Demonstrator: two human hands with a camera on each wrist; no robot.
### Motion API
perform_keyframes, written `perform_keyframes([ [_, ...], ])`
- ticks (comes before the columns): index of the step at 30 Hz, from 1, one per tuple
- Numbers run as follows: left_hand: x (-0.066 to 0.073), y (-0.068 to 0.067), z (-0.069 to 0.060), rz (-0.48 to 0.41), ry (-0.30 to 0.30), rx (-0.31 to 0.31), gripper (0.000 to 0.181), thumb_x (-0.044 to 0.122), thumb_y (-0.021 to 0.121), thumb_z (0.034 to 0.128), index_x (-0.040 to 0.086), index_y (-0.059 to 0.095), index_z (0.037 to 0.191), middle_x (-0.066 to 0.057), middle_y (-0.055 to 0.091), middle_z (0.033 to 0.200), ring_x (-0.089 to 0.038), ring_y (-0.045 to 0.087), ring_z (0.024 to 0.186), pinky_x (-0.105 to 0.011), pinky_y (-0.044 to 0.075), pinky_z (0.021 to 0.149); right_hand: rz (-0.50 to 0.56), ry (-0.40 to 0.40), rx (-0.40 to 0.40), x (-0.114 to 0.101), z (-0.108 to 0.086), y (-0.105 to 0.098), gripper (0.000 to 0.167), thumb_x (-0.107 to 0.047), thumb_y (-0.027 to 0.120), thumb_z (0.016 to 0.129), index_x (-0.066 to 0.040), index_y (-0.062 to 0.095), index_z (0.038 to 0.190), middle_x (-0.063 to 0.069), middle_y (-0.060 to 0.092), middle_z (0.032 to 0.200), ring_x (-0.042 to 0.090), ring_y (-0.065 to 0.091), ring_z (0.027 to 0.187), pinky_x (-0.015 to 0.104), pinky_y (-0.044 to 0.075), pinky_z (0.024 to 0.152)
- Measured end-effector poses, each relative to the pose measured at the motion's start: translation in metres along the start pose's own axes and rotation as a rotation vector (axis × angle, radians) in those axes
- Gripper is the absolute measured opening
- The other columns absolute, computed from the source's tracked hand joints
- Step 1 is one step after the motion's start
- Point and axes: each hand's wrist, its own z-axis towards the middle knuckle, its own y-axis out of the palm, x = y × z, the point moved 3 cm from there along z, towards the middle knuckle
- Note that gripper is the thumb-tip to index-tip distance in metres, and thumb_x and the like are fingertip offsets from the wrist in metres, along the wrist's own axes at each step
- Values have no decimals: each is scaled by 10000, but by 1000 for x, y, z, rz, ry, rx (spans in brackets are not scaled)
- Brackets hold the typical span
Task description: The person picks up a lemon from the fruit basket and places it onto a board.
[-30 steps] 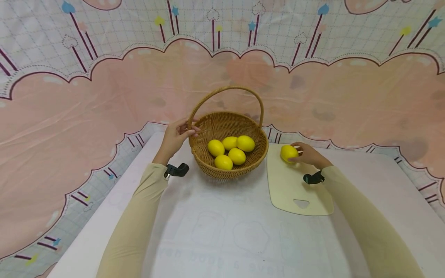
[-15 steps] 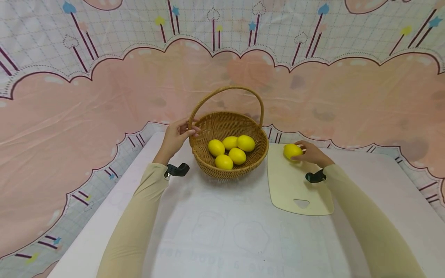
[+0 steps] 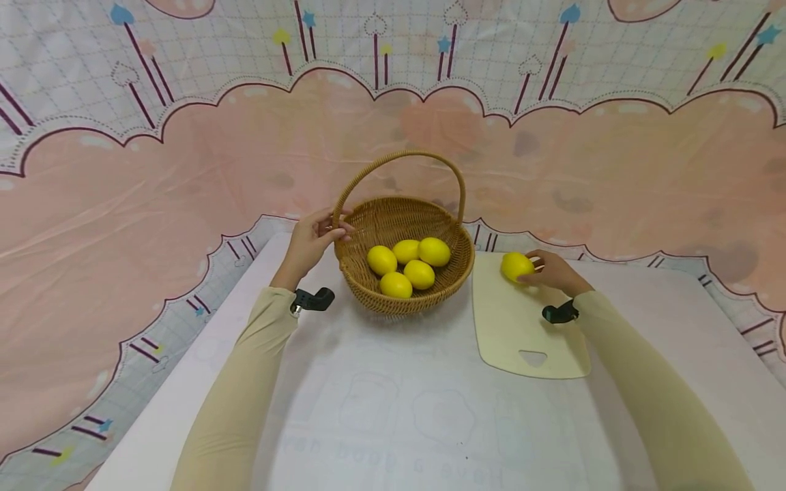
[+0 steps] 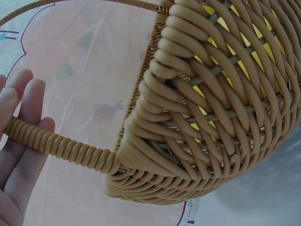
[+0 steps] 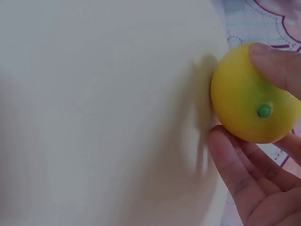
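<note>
My left hand (image 3: pixel 302 251) grips the wrapped handle (image 4: pixel 70 150) of a brown wicker basket (image 3: pixel 399 305) near its left base; in the left wrist view the thumb and fingers lie to either side of it. Inside the basket several yellow lemons (image 3: pixel 419 274) sit together. Over the far end of a cream cutting board (image 3: pixel 506 331), my right hand (image 3: pixel 557 274) holds one lemon (image 3: pixel 514 266) between thumb and fingers. The right wrist view shows the green stem nub of that lemon (image 5: pixel 244 94), with the thumb on one side and fingertips opposite. Whether it touches the board I cannot tell.
Both stand on a white table (image 3: pixel 381 395) with faint printing, the board right of the basket. Behind the table hangs a pink and white patterned cloth (image 3: pixel 245 157). A dark wrist camera (image 3: pixel 313 300) is on the left wrist, another (image 3: pixel 560 313) on the right.
My right hand and its lemon have shifted slightly to the right over the board, mostly in the first half second. The left hand and the basket have stayed in place.
</note>
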Motion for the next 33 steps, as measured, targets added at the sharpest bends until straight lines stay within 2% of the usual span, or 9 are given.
perform_keyframes([
  [6, 1, -1, -1, 3, -9, 3, 352, 34, 586, 900, -48, 551, 1241, -287, 644, 1022, -76, 676, 757, -238, 570, 787, 2, -33, 9, -9, 4, 7, 691, -298, 691, 845, 66, 386, 1346, 323, 482, 1286, 421, 486, 1167, 506, 459, 979],
  [10, 1, -1, -1, -3, -8, 5, 351, 25, 583, 900, -52, 549, 1241, -295, 639, 1026, -63, 672, 752, -232, 570, 779, -14, -26, 18, -16, 10, 14, 704, -330, 703, 832, 54, 399, 1337, 311, 517, 1250, 389, 530, 1120, 449, 496, 935],
  [17, 0, -1, -1, -6, -5, 7, 345, 19, 587, 896, -51, 556, 1232, -254, 655, 1008, -266, 687, 827, -259, 574, 787, -41, 18, -5, -28, 9, 19, 711, -341, 694, 833, 66, 380, 1324, 317, 516, 1233, 261, 654, 883, 352, 548, 827],
  [19, 0, -1, -1, -2, -7, 8, 344, 20, 587, 896, -49, 557, 1231, -246, 658, 1006, -287, 684, 836, -274, 575, 793, -42, 24, -17, -29, 8, 19, 722, -344, 695, 832, 65, 373, 1332, 317, 499, 1256, 249, 659, 874, 354, 548, 834],
  [26, 1, -1, -1, 4, -13, 7, 344, 25, 585, 899, -43, 558, 1235, -255, 654, 1020, -290, 683, 846, -288, 575, 801, -44, -12, -69, -31, 10, 16, 801, -374, 689, 835, 6, 291, 1417, 327, 402, 1360, 426, 518, 1159, 499, 469, 975],
  [33, 1, 0, -1, 5, -8, 7, 344, 25, 586, 898, -61, 551, 1229, -283, 647, 1020, -116, 683, 770, -254, 573, 789, -1, -114, -119, -33, 17, 14, 754, -299, 688, 850, -90, 299, 1462, 269, 324, 1459, 462, 407, 1269, 606, 349, 1051],
])
